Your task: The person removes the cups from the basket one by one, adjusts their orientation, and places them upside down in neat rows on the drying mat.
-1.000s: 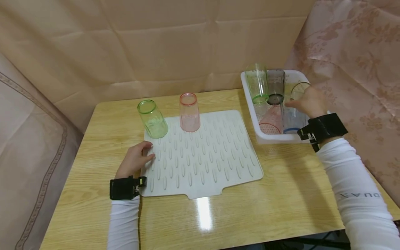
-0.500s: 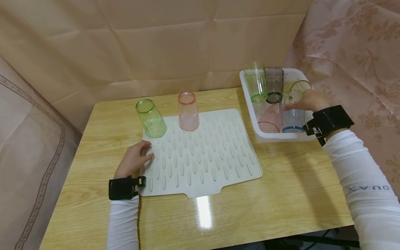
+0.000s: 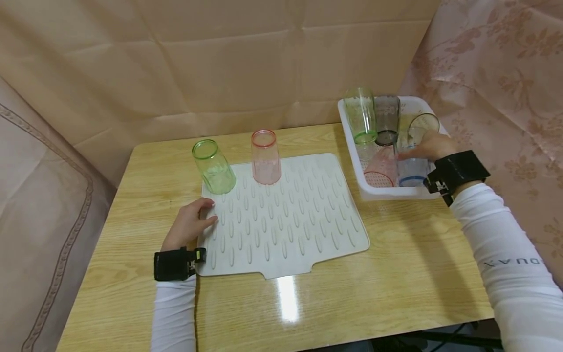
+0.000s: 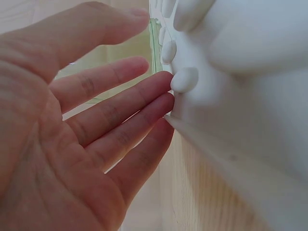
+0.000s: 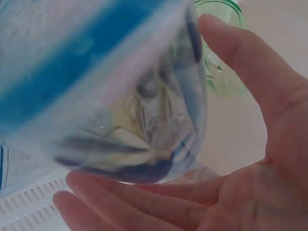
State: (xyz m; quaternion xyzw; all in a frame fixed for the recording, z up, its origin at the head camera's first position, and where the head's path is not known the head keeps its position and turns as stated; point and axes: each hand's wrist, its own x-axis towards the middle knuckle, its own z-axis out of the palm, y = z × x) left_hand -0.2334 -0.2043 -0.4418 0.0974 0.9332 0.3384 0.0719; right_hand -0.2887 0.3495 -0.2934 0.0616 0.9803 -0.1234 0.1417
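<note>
In the head view my left hand (image 3: 188,224) rests at the left edge of a white ribbed drying mat (image 3: 281,230). In the left wrist view its fingers are extended, with the fingertips (image 4: 166,79) right at the mat's edge. My right hand (image 3: 433,146) is in the white basket (image 3: 396,194), around the top of a clear blue-rimmed glass (image 3: 412,171) standing rim down. The right wrist view shows the thumb and fingers spread on either side of this glass (image 5: 163,110), with a gap before the palm.
A green glass (image 3: 215,171) and a pink glass (image 3: 266,161) stand rim up at the mat's back left. Inside the basket are a green glass (image 3: 360,117), a grey glass (image 3: 387,117), a tilted pink glass (image 3: 381,164) and a yellowish glass (image 3: 422,124).
My right hand shifts slightly right, then back left and down over the blue-rimmed glass. My left hand and the glasses on the mat stay in place.
</note>
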